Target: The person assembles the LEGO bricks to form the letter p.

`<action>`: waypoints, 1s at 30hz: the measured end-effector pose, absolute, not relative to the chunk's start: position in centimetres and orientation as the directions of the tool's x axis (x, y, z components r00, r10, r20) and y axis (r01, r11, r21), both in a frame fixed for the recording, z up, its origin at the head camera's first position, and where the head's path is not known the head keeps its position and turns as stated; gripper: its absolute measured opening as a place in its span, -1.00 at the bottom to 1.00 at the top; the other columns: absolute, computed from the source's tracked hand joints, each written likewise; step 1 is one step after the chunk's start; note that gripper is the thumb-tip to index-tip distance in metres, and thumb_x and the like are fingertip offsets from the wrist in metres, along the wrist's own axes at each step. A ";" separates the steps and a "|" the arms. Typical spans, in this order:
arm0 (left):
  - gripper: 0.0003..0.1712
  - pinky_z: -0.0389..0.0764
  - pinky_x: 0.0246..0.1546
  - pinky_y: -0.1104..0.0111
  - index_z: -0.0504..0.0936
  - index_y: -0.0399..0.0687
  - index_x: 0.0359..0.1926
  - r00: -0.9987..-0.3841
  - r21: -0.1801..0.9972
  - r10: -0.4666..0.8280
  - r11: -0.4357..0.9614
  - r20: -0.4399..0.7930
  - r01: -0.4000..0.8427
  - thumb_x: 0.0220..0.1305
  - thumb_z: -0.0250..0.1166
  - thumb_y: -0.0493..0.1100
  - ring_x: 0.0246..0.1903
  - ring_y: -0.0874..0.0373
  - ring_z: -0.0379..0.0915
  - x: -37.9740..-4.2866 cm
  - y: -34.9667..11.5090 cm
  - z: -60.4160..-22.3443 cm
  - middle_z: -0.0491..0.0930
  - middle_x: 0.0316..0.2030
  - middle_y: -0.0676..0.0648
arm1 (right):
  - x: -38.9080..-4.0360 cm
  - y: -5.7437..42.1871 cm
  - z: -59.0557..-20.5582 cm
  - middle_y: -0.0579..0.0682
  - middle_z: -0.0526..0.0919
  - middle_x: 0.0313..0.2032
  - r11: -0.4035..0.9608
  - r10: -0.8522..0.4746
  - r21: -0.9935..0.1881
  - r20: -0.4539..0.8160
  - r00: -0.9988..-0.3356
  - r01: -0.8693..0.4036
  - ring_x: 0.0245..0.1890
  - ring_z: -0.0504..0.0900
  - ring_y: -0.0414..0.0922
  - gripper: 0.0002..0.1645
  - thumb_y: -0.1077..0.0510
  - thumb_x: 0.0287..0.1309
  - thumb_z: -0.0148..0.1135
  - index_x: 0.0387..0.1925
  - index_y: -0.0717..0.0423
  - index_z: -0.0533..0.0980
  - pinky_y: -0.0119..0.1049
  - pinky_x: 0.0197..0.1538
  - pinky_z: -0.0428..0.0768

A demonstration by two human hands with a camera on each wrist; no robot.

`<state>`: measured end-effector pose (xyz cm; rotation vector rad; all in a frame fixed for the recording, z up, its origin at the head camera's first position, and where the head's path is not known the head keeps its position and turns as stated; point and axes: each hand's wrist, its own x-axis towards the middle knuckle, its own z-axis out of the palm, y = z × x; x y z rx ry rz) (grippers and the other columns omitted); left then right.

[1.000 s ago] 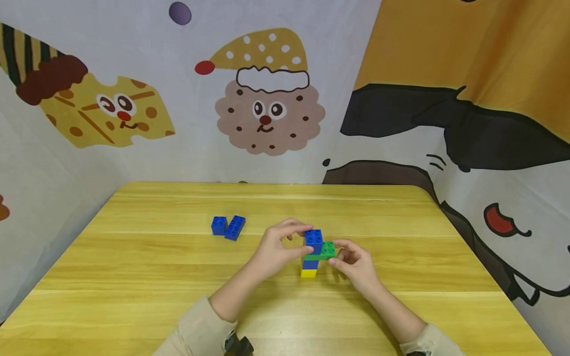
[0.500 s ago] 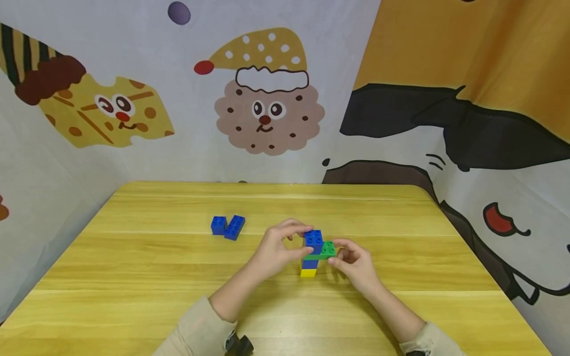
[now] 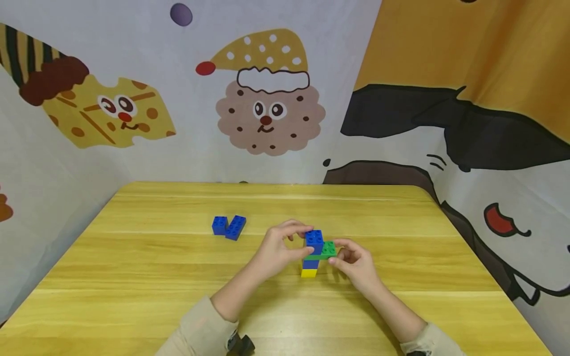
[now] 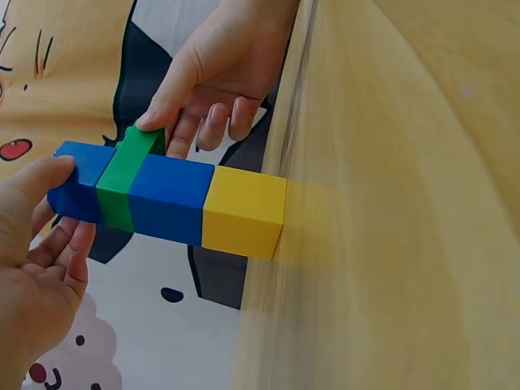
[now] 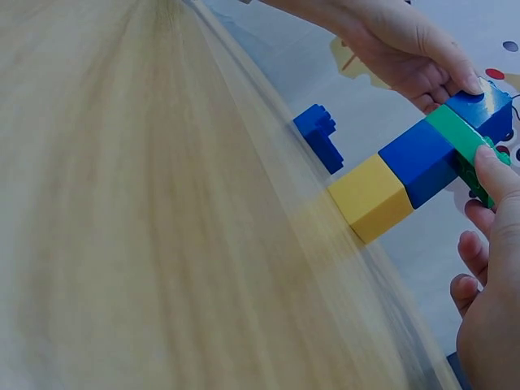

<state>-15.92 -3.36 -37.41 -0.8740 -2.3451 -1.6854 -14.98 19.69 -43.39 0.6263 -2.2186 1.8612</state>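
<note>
A small tower of toy building bricks stands upright on the table. Its base is a yellow brick (image 4: pixel 244 210), with a blue brick (image 4: pixel 171 195) above it. Across that lies a flatter green brick (image 3: pixel 328 248), which juts out to the right. On the green brick's left end sits the top blue brick (image 3: pixel 314 240). My left hand (image 3: pixel 278 247) pinches this top brick between thumb and fingers. The green brick's free end is pinched by my right hand (image 3: pixel 357 266). In the right wrist view the bricks appear stacked face to face.
Two loose blue bricks, a square one (image 3: pixel 219 225) and a longer one (image 3: pixel 235 228), lie close together at the back left of the wooden table (image 3: pixel 133 277). A cartoon-printed cloth (image 3: pixel 187 163) hangs behind the table.
</note>
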 end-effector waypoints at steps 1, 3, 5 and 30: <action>-0.56 0.46 -0.16 0.05 0.65 -0.14 0.03 -0.826 0.828 0.377 0.214 0.419 0.518 0.08 0.46 -0.24 -0.16 0.15 0.46 -15.9 -3.4 -37.4 0.59 -0.13 0.18 | -15.0 19.7 -43.4 -0.05 0.49 -0.57 0.132 -0.203 -0.895 0.395 -0.896 -0.425 -0.63 0.37 -0.27 -0.61 0.49 0.05 0.29 -0.03 0.42 0.48 -0.39 -0.57 0.39; -0.56 0.47 -0.16 0.09 0.65 -0.10 0.04 -0.829 0.826 0.373 0.224 0.417 0.516 0.08 0.46 -0.22 -0.17 0.20 0.45 -15.8 -3.4 -37.5 0.58 -0.12 0.19 | -15.0 19.7 -43.4 -0.06 0.49 -0.57 0.134 -0.204 -0.895 0.394 -0.896 -0.425 -0.63 0.36 -0.27 -0.62 0.47 0.05 0.30 -0.04 0.41 0.49 -0.39 -0.57 0.39; -0.56 0.48 -0.16 0.16 0.65 -0.05 0.04 -0.830 0.821 0.371 0.238 0.417 0.519 0.08 0.46 -0.20 -0.17 0.24 0.45 -15.8 -3.4 -37.5 0.58 -0.11 0.21 | -15.0 19.8 -43.4 -0.06 0.49 -0.57 0.136 -0.207 -0.891 0.402 -0.892 -0.433 -0.63 0.36 -0.26 -0.62 0.46 0.05 0.30 -0.04 0.42 0.49 -0.39 -0.57 0.39; -0.52 0.41 -0.12 0.06 0.63 0.04 0.08 -0.832 0.823 0.346 0.223 0.434 0.522 0.09 0.46 -0.15 -0.09 0.11 0.45 -16.4 -7.1 -37.6 0.61 -0.07 0.14 | -14.9 19.8 -43.3 -0.04 0.50 -0.55 0.160 -0.192 -0.894 0.388 -0.901 -0.419 -0.61 0.37 -0.25 -0.61 0.44 0.04 0.33 -0.05 0.38 0.50 -0.39 -0.56 0.40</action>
